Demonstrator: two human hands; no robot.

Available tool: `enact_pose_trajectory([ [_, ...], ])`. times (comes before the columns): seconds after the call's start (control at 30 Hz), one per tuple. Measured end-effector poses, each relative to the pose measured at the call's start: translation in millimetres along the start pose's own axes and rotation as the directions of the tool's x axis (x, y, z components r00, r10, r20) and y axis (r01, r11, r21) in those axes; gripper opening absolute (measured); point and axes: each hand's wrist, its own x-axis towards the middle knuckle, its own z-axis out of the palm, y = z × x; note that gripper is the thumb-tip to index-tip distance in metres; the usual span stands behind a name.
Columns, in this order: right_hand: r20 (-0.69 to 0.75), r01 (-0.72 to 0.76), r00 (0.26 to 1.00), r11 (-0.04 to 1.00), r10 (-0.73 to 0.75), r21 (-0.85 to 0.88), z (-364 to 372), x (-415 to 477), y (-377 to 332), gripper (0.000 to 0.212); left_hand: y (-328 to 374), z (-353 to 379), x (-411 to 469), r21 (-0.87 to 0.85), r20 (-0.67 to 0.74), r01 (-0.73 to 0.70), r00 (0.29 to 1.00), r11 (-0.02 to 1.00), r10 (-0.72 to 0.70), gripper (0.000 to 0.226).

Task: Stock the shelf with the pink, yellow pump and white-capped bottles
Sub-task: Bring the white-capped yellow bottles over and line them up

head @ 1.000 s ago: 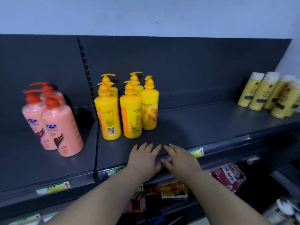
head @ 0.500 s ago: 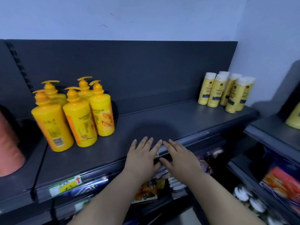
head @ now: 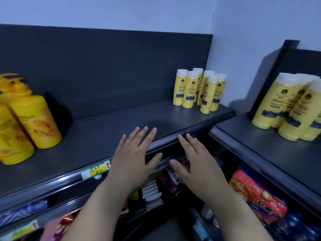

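Yellow pump bottles [head: 33, 117] stand at the left end of the dark grey shelf [head: 107, 126]. Several pale yellow white-capped bottles [head: 199, 91] stand in a cluster at the shelf's far right end. More white-capped bottles [head: 286, 106] stand on the neighbouring shelf at the right. My left hand [head: 133, 157] is held flat with straight fingers over the shelf's front edge, holding nothing. My right hand [head: 194, 162] is spread flat beside it, just in front of the edge, also empty. No pink bottles are in view.
A yellow and green price tag [head: 96, 169] sits on the shelf's front rail. Below are lower shelves with packaged goods, among them a red box [head: 257, 193]. The right shelf unit [head: 257, 148] meets this one at the wall corner.
The view has swung to the right: the pink bottles left the frame, the pump bottles slid to the left edge and the right shelf unit came in. Both hands stay flat and empty.
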Motion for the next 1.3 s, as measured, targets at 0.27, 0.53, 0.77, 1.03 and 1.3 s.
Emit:
enact_pose_trajectory([
  [0.27, 0.014, -0.046, 0.999, 0.996, 0.046, 0.07, -9.5, 13.3, 38.1, 0.072, 21.4, 31.5, 32.3, 0.07, 0.044, -0.088, 0.995, 0.994, 0.085, 0.07],
  [0.53, 0.037, -0.076, 0.997, 0.997, 0.075, 0.019, 0.8, 78.6, 56.7, 0.073, 8.7, 68.4, 103.8, 0.077, 0.059, -0.125, 0.991, 0.989, 0.12, 0.07],
  [0.77, -0.068, -0.115, 0.992, 0.992, 0.111, -0.054, -0.7, 176.1, 80.0, 0.077, -21.6, 84.7, 207.6, 0.01, 0.048, -0.142, 0.989, 0.99, 0.141, 0.075],
  [1.03, -0.05, -0.184, 0.982, 0.979, 0.181, -0.085, -12.1, 240.1, 114.9, 0.075, -35.8, 112.0, 287.2, 0.027, 0.035, -0.199, 0.98, 0.98, 0.198, 0.073],
  [1.3, 0.018, -0.199, 0.979, 0.975, 0.202, -0.101, -15.3, 325.4, 156.6, 0.075, -39.9, 138.3, 353.6, 0.056, 0.089, -0.196, 0.978, 0.979, 0.19, 0.077],
])
